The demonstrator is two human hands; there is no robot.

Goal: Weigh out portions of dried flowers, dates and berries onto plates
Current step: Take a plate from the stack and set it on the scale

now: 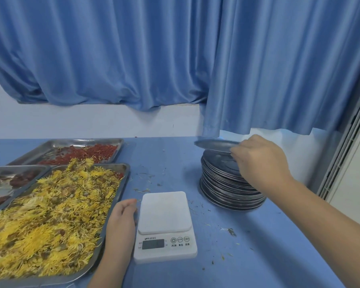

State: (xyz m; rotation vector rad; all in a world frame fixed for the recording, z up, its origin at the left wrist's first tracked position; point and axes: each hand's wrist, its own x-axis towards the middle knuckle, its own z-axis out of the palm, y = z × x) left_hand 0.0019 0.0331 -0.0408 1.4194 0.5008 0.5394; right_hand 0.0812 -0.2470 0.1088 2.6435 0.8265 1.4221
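**1 plate held above the stack**

We cannot read the display of the scale (164, 227), and the dates tray (17, 167) is cut off at the left edge. Our right hand (258, 161), centre right, pinches 1 plate (215, 144) by its rim, just above the plate stack (222, 183). Our left hand (122, 219), lower centre, rests loosely curled and holds nothing, between the flower tray (126, 177) and the scale.

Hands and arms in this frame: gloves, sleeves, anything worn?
Nothing worn that I can see: the left hand and right hand have no gloves, rings or watch, and no sleeve shows on either arm up to the frame edge.
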